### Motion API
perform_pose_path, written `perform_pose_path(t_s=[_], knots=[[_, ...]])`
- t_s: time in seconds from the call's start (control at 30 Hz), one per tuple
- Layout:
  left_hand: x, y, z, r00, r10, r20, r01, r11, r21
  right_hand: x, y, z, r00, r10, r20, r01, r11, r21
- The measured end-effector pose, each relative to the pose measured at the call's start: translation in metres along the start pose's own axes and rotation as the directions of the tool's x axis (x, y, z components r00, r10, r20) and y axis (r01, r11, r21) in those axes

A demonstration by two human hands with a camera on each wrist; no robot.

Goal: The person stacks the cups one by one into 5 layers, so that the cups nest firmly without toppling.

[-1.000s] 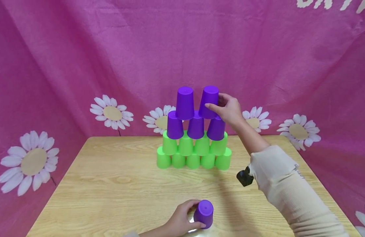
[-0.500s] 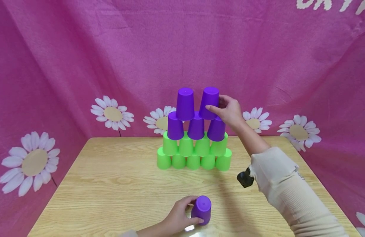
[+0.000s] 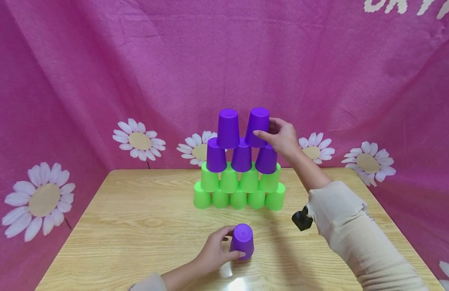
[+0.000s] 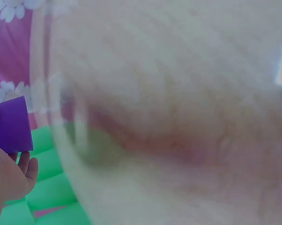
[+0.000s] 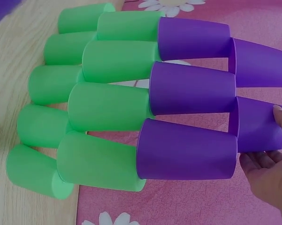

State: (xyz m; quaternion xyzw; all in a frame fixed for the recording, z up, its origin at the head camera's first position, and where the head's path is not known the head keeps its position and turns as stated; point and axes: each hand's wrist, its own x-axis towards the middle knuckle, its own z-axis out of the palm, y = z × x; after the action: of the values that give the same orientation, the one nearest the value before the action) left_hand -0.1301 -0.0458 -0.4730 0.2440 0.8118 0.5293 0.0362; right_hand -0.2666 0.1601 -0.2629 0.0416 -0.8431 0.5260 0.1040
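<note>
My left hand grips an upside-down purple cup between thumb and fingers, in front of the stack. At the stack's top right, my right hand holds another inverted purple cup by its side. That cup rests across two cups of a row of three purple ones. Beside it on the same level stands one more purple cup, a gap between them. In the right wrist view, the right hand's thumb and fingers lie around the held cup.
Two rows of inverted green cups, an upper row and a lower row, carry the purple ones on a wooden table. Behind hangs a pink flowered cloth. A small black object sits at the right sleeve.
My left hand has moved forward toward the stack and slightly left with its purple cup. My right hand has stayed in place on the top right cup.
</note>
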Motion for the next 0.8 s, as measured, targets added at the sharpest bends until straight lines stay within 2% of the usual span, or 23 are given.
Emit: perform_pose_path(t_s=[0.17,0.43,0.8], knots=[[0.008,0.01,-0.013,0.999,-0.035,-0.024,0.035,0.999,-0.007,0.001,0.002,0.0,1.0,-0.003,-0.005,0.003,1.0,0.001],[0.019,0.02,-0.031,0.998,-0.016,-0.067,0.017,1.0,0.012,0.0,0.0,0.0,1.0,-0.011,0.004,0.012,1.0,-0.014],[0.032,0.031,-0.043,0.992,-0.026,-0.126,0.025,1.0,-0.014,0.0,0.001,-0.002,1.0,-0.019,0.001,0.019,0.998,-0.053]])
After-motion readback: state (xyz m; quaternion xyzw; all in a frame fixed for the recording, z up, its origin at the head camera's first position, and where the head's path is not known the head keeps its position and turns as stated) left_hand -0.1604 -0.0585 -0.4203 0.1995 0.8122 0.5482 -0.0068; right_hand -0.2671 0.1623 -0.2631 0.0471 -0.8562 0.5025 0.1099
